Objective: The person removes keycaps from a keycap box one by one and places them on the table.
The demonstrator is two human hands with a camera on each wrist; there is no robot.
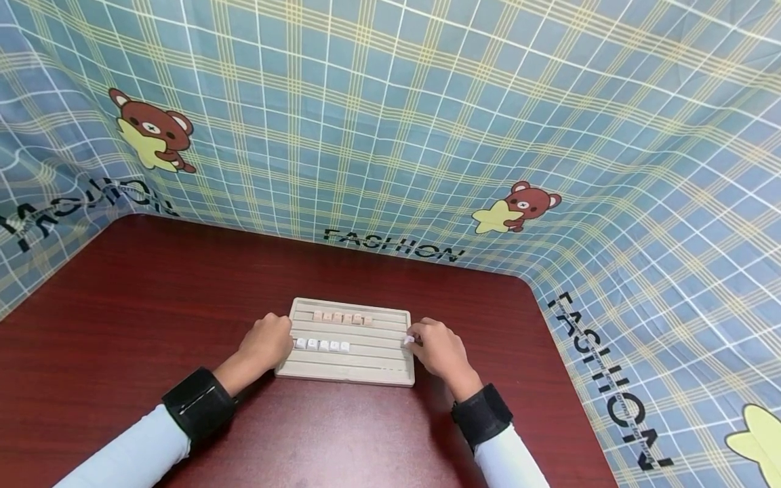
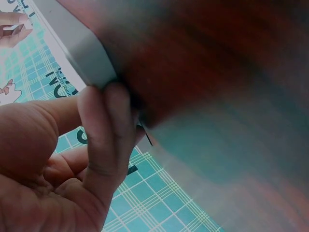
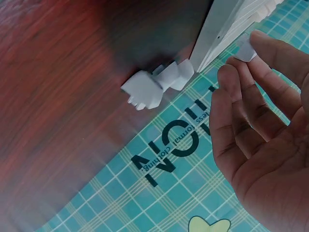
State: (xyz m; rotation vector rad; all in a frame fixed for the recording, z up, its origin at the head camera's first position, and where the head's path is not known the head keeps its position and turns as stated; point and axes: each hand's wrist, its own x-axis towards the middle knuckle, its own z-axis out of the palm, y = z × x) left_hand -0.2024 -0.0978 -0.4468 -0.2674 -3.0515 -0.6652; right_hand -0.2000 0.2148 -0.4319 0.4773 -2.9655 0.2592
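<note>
A cream tray (image 1: 372,362) with ridged rows lies on the table. Pinkish keycaps (image 1: 337,318) line its upper part, and a row of white keycaps (image 1: 323,345) sits lower at the left. At the tray's left edge, my left hand (image 1: 270,342) grips the rim; the left wrist view shows its curled fingers (image 2: 104,130) against the tray corner. Over the right edge, my right hand (image 1: 438,347) pinches a small white keycap (image 3: 246,50) between thumb and fingertips. Loose white keycaps (image 3: 145,89) lie on the table beside the tray in the right wrist view; in the head view they are hidden.
The dark red wooden table (image 1: 183,285) extends around the tray. A blue checked cloth (image 1: 366,135) with bears and lettering stands as a wall behind the table and along its sides.
</note>
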